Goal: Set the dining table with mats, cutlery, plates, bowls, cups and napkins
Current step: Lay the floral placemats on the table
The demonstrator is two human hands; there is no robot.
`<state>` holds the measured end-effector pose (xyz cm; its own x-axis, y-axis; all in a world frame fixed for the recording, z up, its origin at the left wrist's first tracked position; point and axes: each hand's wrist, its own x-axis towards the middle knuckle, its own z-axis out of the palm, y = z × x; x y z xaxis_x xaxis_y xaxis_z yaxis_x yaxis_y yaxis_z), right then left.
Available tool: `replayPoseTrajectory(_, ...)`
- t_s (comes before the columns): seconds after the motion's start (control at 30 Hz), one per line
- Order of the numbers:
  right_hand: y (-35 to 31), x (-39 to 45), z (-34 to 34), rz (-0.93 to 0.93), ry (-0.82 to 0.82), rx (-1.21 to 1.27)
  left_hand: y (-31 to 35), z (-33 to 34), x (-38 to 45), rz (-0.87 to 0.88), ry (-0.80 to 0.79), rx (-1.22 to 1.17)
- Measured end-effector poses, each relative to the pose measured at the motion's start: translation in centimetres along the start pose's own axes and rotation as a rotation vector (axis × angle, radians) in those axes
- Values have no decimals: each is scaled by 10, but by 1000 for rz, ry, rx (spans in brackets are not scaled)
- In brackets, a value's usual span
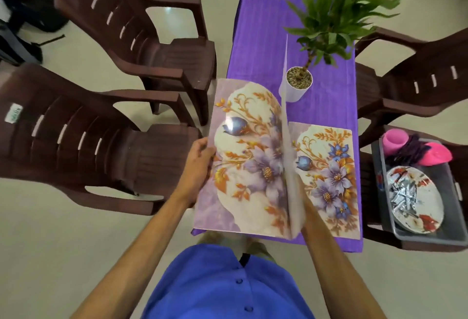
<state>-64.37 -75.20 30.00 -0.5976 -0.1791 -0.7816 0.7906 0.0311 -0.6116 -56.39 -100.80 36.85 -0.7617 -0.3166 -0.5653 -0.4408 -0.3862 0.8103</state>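
Mats, glossy rectangles with floral print: one (243, 166) lifted, pinched at its edge by the left hand (196, 164); one (326, 179) flat on the purple tablecloth (255, 40); a third sheet (287, 126) stands edge-on. The right hand (307, 213) is mostly hidden; its grip cannot be told. Four brown plastic chairs surround the table; a grey tub (430, 236) holds a plate (415, 198).
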Motion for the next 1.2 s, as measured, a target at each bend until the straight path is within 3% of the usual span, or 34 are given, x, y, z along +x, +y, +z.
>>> replayPoseTrajectory(0.13,1,-4,-2,-149,147,-41,24,-29,1,106,-174,233)
replayPoseTrajectory(0.23,12,3,-9,-203,204,-114,55,-50,13,364,-111,557)
replayPoseTrajectory(0.33,24,13,-16,-200,331,-233,85,-74,15,467,-75,743)
replayPoseTrajectory(0.5,44,48,-33,-168,452,-494,113,-108,8,632,150,949)
replayPoseTrajectory(0.67,43,79,-30,-142,453,-612,119,-123,3,660,214,966)
replayPoseTrajectory(0.8,32,74,-7,-247,699,-856,110,-122,2,590,197,753)
replayPoseTrajectory(0.87,16,49,22,-327,468,-625,103,-116,4,539,148,504)
replayPoseTrajectory(0.97,4,11,77,-69,-112,-232,95,-101,8,415,104,122)
replayPoseTrajectory(1.03,13,2,96,-1,-319,-100,93,-98,16,356,108,34)
replayPoseTrajectory(1.1,18,-1,104,13,-348,71,94,-102,25,307,105,24)
replayPoseTrajectory(1.2,5,6,111,-140,-230,83,98,-110,46,242,39,97)
